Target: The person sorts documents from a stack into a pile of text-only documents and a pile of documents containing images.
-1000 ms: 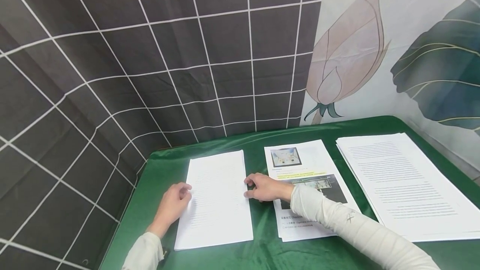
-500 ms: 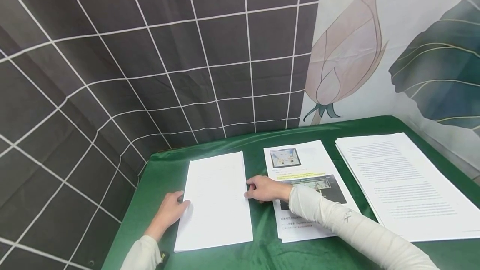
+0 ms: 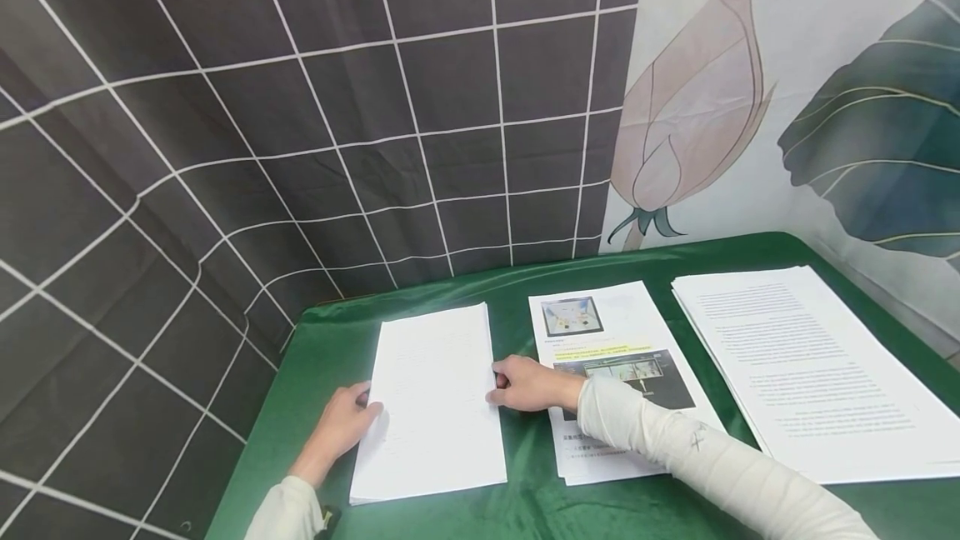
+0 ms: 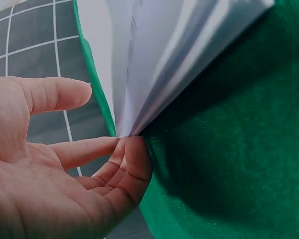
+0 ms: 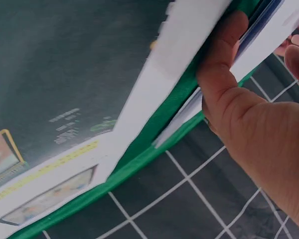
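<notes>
A stack of white printed sheets point(image 3: 438, 407) lies on the green cloth between both hands. At its left edge is my left hand point(image 3: 341, 419), the thumb reaching over the border in the head view. The left wrist view shows curled fingertips point(image 4: 137, 144) against the side of the stack point(image 4: 159, 45), while the thumb point(image 4: 65, 93) stands apart from the sheets. Opposite, my right hand point(image 3: 528, 383) has its thumb and fingertips at the right edge. In the right wrist view one finger point(image 5: 222, 55) extends along that edge; other fingers are hidden.
Beneath the right wrist lies a second set of pages point(image 3: 600, 440) with pictures and yellow highlighting. Farther right is a thicker pile of printed pages point(image 3: 810, 373). The green-covered table point(image 3: 330, 340) meets a dark gridded curtain point(image 3: 450, 107) behind.
My left hand has shifted down and slightly left along the stack's left edge, its thumb now lower. The right hand has moved down a little. The stack has barely moved.
</notes>
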Tool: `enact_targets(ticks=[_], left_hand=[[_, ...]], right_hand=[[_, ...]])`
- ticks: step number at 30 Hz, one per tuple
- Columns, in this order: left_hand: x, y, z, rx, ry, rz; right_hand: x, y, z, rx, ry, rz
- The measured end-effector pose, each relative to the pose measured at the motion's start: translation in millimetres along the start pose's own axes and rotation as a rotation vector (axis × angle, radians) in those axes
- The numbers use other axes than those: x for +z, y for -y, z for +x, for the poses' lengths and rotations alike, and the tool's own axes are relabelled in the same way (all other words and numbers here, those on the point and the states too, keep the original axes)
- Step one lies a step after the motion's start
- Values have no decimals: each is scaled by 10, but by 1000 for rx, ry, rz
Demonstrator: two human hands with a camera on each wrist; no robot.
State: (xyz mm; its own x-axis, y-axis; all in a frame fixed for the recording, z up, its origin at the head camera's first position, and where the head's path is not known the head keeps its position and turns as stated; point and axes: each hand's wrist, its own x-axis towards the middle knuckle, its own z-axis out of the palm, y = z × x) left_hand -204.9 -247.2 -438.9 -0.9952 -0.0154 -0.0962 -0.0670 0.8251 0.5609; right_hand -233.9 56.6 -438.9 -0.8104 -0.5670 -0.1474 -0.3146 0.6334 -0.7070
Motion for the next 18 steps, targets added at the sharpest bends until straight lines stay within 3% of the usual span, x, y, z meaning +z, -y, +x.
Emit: enact_targets(ticks=[9,18], left_hand=[[-17,-25,-4,-5,-9,-20],[-3,-75,-41,-22,31,-29]], right_hand=[[44,22,-41,17,-45,-37],[58,0,1,-36,-92,122]])
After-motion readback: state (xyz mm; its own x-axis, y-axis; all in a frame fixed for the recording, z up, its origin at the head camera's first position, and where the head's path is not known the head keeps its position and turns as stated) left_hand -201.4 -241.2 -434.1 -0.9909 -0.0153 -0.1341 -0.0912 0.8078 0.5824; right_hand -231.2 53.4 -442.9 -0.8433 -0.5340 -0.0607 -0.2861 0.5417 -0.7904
